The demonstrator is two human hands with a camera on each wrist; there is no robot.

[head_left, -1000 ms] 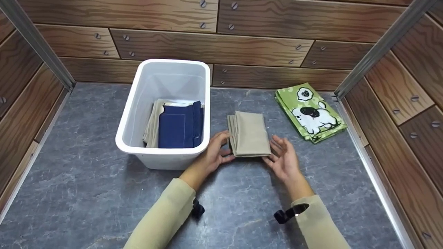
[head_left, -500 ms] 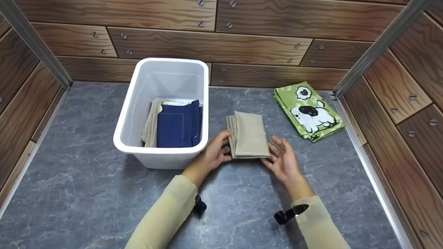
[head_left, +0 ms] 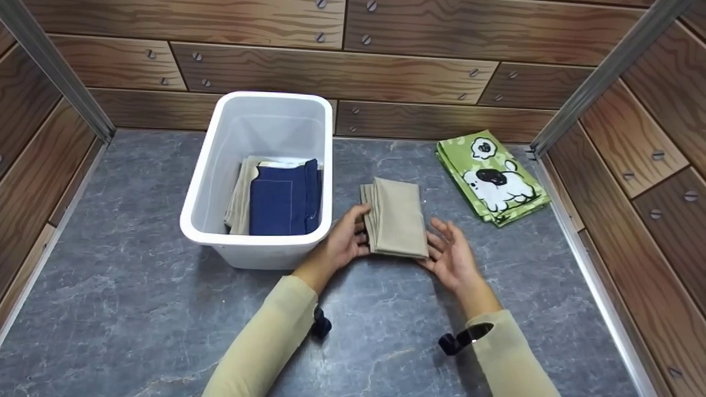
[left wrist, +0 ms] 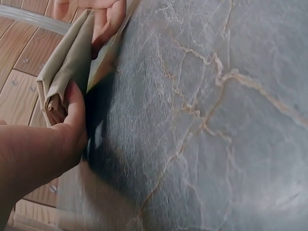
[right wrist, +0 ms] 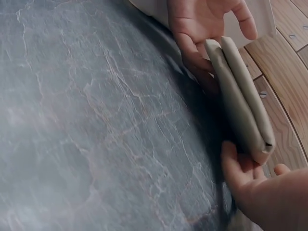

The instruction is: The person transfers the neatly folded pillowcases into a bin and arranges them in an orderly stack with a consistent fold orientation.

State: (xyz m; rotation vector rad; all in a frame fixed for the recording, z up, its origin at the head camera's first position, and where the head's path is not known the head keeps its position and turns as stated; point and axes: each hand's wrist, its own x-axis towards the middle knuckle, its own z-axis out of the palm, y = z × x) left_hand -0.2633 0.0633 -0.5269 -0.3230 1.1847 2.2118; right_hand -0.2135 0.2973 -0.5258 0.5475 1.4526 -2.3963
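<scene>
A folded beige cloth (head_left: 398,218) is held between my two hands, close over the grey floor, its layers showing along the left side. My left hand (head_left: 343,240) has its fingers under the left edge, with the thumb beside the layers. In the right wrist view, that left hand's thumb (right wrist: 244,20) stands apart from the cloth. My right hand (head_left: 453,256) supports the near right corner with its fingers, palm up and thumb spread away. The fingertips beneath the cloth are partly hidden.
Left of my hands stands a white plastic bin (head_left: 259,253) holding a folded navy cloth (head_left: 278,204) and folded beige cloths (head_left: 238,209). A folded green cloth (head_left: 485,184) with a dog print lies at the back right. Wood-patterned walls (head_left: 265,66) enclose the grey marbled floor (head_left: 138,264).
The near edge of the beige cloth has shifted slightly toward me. Both hands stay at its sides, nearly still. The bin and green cloth stay put while the view shifts a little.
</scene>
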